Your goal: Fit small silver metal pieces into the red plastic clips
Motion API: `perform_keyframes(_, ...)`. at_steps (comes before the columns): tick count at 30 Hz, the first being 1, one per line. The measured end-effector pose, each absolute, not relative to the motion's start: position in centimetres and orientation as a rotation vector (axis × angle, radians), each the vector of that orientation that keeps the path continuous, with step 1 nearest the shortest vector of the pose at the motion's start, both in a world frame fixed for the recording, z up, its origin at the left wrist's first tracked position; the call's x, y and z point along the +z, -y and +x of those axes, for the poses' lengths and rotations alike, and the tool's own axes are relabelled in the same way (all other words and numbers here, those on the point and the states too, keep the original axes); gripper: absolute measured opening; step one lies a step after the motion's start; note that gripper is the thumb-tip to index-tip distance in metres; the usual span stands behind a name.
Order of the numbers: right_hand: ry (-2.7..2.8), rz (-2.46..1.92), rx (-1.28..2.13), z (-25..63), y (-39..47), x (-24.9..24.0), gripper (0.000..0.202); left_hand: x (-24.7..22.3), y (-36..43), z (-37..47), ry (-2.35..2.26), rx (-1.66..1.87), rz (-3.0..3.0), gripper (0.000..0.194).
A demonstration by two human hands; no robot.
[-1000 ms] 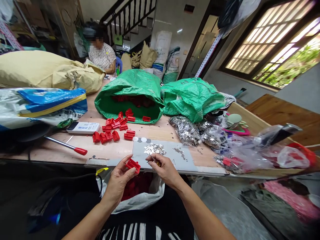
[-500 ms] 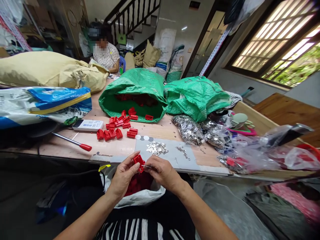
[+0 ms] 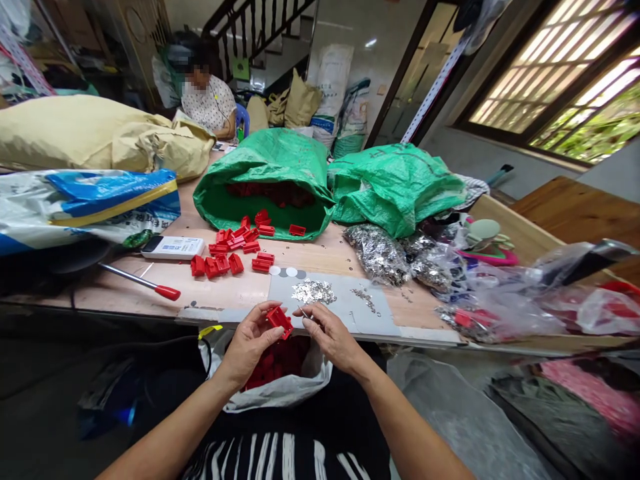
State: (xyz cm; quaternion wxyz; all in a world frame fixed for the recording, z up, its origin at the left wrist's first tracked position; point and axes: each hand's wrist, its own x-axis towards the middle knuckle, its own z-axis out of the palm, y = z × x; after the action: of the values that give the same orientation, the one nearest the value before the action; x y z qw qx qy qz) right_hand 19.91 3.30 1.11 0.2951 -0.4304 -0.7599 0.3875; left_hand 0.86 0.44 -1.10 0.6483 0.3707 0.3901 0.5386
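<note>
Between the thumb and fingers of my left hand (image 3: pixel 249 342) is a red plastic part (image 3: pixel 279 321), hollow and box-like, tilted. My right hand (image 3: pixel 327 335) pinches a thin metal tool (image 3: pixel 303 312) whose tip points up and left, a little apart from the part. Too little of the tool shows to tell its exact kind. Below both hands, a white sack (image 3: pixel 280 395) lies open at my lap with many red parts inside. Just beyond my hands, a pile of small silvery metal pieces (image 3: pixel 314 291) lies on a grey mat (image 3: pixel 345 321).
Loose red parts (image 3: pixel 235 240) lie before an open green sack (image 3: pixel 270 153). A lever with a red grip (image 3: pixel 167 292) juts out at left, near a white box (image 3: pixel 173 247). Bags of metal pieces (image 3: pixel 377 253) stand at right. Another person (image 3: pixel 207 103) sits across the table.
My right hand has drawn the metal tool away from the red part, to the right and up. The left hand has turned the part, showing its hollow side.
</note>
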Motion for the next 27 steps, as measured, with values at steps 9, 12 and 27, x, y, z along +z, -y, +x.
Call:
perform_keyframes(9,2.165,-1.298,0.746,20.0,-4.1,-0.4,0.021,-3.1,-4.1,-0.2,-1.194,1.126,1.481,0.037)
perform_keyframes(12,2.209,-1.298,0.721,19.9,-4.5,-0.5,0.018,-3.2,-4.7,-0.2,-1.204,1.062,1.54,0.043)
perform_keyframes(27,2.326,-1.262,0.77,19.8,-5.4,-0.4,0.02,-3.4,-5.5,-0.3,-1.195,1.032,1.723,0.043)
